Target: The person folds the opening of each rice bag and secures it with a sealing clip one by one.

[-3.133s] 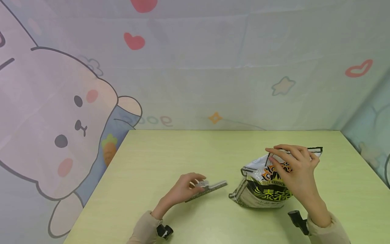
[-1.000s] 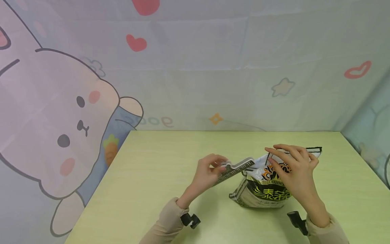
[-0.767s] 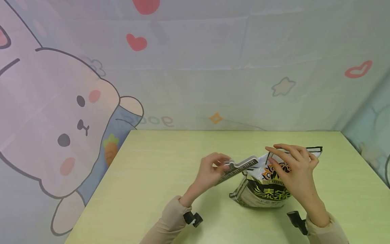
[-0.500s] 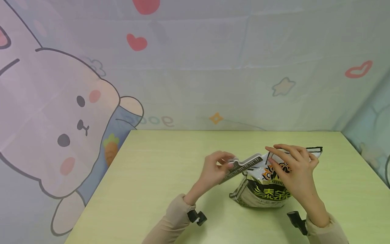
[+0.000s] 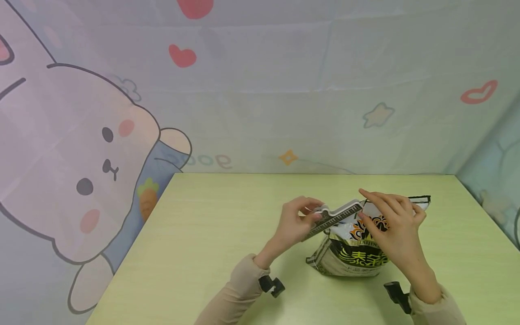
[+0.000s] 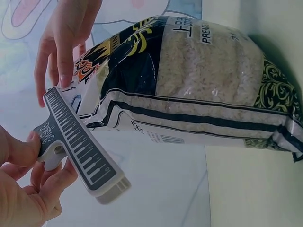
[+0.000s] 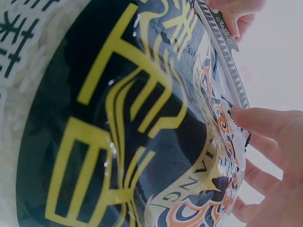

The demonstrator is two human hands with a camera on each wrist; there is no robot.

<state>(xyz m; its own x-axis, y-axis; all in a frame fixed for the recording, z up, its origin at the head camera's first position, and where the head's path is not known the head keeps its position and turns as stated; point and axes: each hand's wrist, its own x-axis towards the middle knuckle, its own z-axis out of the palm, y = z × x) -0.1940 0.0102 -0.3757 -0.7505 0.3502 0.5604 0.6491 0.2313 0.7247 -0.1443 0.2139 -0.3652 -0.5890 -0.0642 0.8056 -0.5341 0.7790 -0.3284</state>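
Observation:
My left hand (image 5: 293,222) pinches the two handles of a long bag clip (image 5: 338,217), grey with a piano-key print and white edges. The clip slants up to the right across the folded upper left of a rice bag (image 5: 359,259). Its far end is right at my right hand's thumb and index finger. My right hand (image 5: 400,228) grips the bag's folded top, thumb on the front. In the left wrist view rice grains show through the bag's clear window, and the clip (image 6: 78,139) crosses the top. The right wrist view has the bag's printed front (image 7: 142,94) close up.
The bag stands on a pale yellow-green table (image 5: 219,216). Behind it hangs a cloth backdrop (image 5: 260,90) with a cartoon rabbit, hearts and stars. Both wrists carry small black cameras; the right camera (image 5: 397,295) is near the bag's lower right.
My left hand has lifted the clip from low at the left and carried it right to the bag's top. My right hand has kept its grip, its index finger now raised slightly.

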